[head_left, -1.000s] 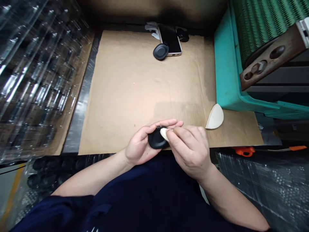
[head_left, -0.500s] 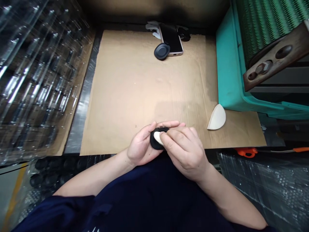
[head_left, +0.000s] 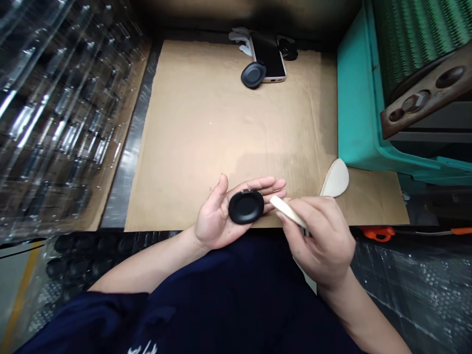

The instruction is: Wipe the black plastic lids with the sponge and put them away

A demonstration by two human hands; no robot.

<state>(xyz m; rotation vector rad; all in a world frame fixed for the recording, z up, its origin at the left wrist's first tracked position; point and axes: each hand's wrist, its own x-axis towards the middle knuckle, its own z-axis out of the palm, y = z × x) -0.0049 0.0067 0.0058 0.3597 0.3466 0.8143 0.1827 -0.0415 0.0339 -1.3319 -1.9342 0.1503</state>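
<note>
My left hand [head_left: 217,219] lies palm up with its fingers stretched out, supporting a black, shallow, rounded plastic piece [head_left: 246,207]. The piece has a raised rim and a small tab at its far edge, with its hollow side facing up. Just to the right, my right hand [head_left: 319,236] pinches a cream-coloured sponge pad [head_left: 287,211] between thumb and fingers. The pad's edge is apart from the black piece, near the left fingertips. A half-round cream pad [head_left: 336,178] lies on the cardboard beyond my right hand.
Cardboard [head_left: 191,123] covers the bench. At its back lie a phone [head_left: 268,56], a similar black piece [head_left: 253,74] against it, and a white glove [head_left: 241,39]. Clear plastic trays [head_left: 66,113] stand left, a teal bin [head_left: 357,123] right. An orange-handled tool [head_left: 378,233] sits below the right edge.
My right hand has drawn back to the right with the sponge pad, off the black piece. The left thumb has lifted away, and the palm now lies more open under the piece.
</note>
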